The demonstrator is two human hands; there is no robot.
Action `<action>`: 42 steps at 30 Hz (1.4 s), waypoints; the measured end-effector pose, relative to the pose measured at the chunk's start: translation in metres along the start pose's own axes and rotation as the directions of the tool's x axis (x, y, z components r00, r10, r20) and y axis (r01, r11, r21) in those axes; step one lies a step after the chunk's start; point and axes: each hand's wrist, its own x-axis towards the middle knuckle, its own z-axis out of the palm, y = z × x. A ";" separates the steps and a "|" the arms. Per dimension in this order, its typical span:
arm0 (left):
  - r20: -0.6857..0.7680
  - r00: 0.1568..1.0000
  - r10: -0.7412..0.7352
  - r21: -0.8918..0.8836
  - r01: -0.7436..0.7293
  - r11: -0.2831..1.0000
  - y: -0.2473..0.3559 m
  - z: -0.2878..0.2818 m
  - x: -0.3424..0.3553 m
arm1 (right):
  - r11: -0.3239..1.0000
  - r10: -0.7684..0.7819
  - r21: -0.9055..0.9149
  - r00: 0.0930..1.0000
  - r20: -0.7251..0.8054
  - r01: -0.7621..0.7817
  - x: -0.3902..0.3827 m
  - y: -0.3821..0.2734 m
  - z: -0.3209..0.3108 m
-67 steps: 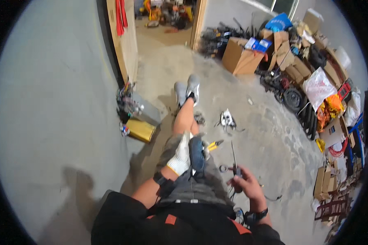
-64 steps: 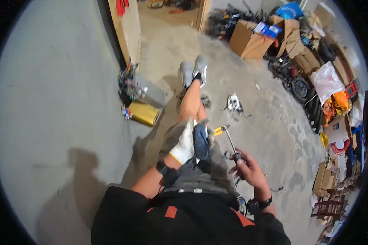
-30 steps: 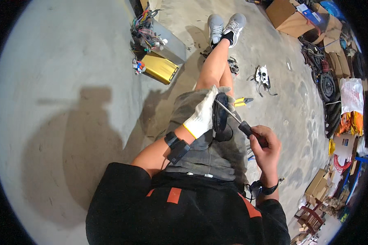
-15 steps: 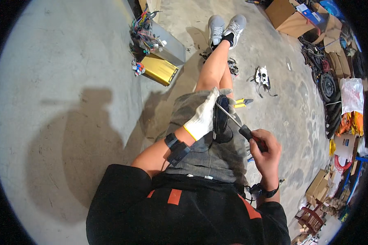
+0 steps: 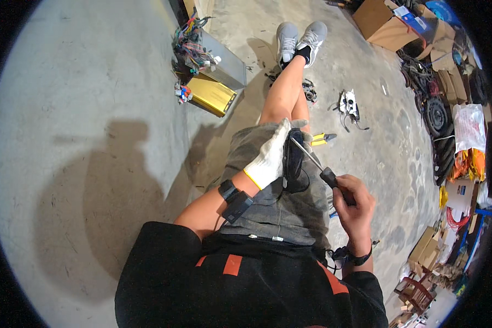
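My left hand [image 5: 269, 158], in a white knit glove, grips an elongated black object [image 5: 293, 163] on my grey-shorts lap. A black cable loops below the object. My bare right hand [image 5: 354, 199] is closed on the dark handle of a screwdriver [image 5: 328, 177], whose steel shaft slants up-left onto the top part of the black object. Just right of the object lie yellow-handled pliers [image 5: 323, 139].
At left, beside the grey wall, a gold metal case [image 5: 211, 96] and a silver case [image 5: 220, 54] carry bundled wires. A white wired part [image 5: 349, 107] lies on the floor. Cardboard boxes [image 5: 380, 27], tires [image 5: 438, 117] and bags [image 5: 470, 126] are piled along the right.
Since two seconds ago my view has tilted down, and the screwdriver has gone from upright beside the black object to leaning onto it. In the last second it has barely shifted.
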 end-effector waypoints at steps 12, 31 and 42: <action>0.006 0.999 0.037 0.127 -0.038 0.991 0.002 0.005 0.004 | 1.000 -0.006 -0.024 1.000 0.021 0.007 0.010 -0.006 -0.002; -0.075 0.983 0.170 0.520 -0.107 0.847 -0.018 -0.004 0.002 | 0.768 -0.470 -0.439 0.876 0.109 0.467 0.050 -0.013 -0.011; -0.016 0.952 0.305 0.796 -0.173 0.580 -0.014 -0.020 0.014 | 0.929 0.137 -0.309 0.966 -0.220 -0.202 0.065 0.035 -0.014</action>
